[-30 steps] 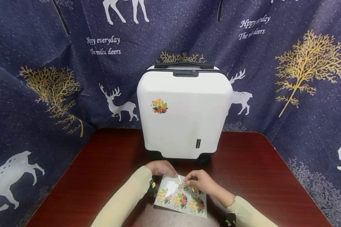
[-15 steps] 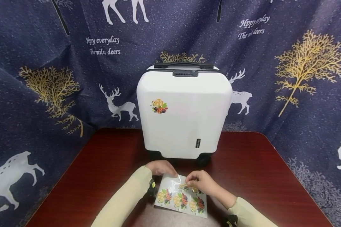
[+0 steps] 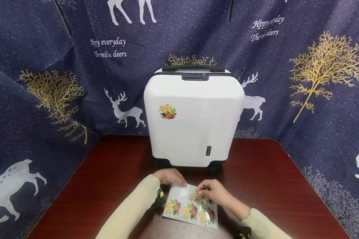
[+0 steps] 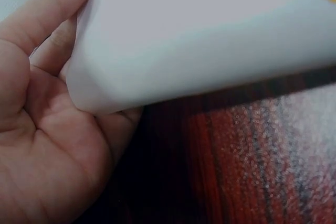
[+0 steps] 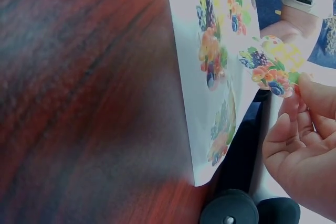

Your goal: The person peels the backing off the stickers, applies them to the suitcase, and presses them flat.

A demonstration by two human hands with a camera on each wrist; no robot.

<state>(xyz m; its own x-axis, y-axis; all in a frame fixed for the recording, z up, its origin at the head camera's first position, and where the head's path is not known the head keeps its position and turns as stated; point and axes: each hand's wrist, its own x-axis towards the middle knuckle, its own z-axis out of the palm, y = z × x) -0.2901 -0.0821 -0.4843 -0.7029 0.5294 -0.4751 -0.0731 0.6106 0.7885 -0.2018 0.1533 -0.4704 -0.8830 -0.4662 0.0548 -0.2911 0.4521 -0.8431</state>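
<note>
my right hand pinches fruit sticker by its rim; left hand grips sheet near far-left corner. i'd lift slowly to avoid folds.

Both sleeved forearms slant inward from the near side of the counter. The left hand grips, its back upward; the right hand, near it, pinches at its fingertips, the remaining fingers loosely bent.
</note>
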